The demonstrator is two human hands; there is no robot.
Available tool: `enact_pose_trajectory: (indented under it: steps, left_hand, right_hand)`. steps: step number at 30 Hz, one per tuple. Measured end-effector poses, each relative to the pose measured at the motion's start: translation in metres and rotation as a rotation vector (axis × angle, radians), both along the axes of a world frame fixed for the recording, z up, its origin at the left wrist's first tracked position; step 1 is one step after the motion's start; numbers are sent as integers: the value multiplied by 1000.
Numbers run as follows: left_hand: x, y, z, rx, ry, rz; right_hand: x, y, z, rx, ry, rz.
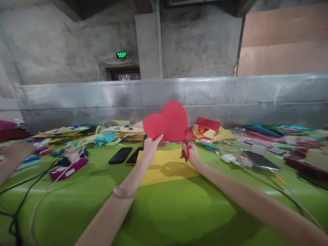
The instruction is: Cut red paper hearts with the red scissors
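A red paper heart [169, 121] is held up above the table, tilted so its lobes point up and to the left. My left hand [151, 145] pinches its lower left edge, thumb in front. My right hand [192, 153] grips red-handled scissors [188, 148], whose blades point upward along the heart's right edge. Whether the blades touch the paper I cannot tell for sure. Below both hands a yellow paper sheet [166, 171] lies flat on the green tabletop [174, 212].
Two dark phones [120, 155] lie left of the yellow sheet. A purple power strip [68, 169] with cables sits further left, near another person's hand [19, 152]. Red paper scraps [208, 125], a white earphone case [228, 158] and a tablet-like device [260, 160] are to the right.
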State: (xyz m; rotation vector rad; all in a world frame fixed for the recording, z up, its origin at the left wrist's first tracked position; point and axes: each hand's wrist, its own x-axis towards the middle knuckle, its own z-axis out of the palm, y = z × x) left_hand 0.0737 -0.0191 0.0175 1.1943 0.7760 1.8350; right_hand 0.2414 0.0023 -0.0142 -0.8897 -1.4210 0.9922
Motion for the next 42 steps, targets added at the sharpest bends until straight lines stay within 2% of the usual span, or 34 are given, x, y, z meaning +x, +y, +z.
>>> enact_pose_trajectory:
  steps: [22, 42]
  left_hand:
    - [-1, 1, 0, -14, -6, 28]
    - [-2, 4, -2, -27, 19, 8]
  right_hand:
    - [2, 2, 2, 24, 33, -28]
    - [5, 8, 0, 41, 48, 23]
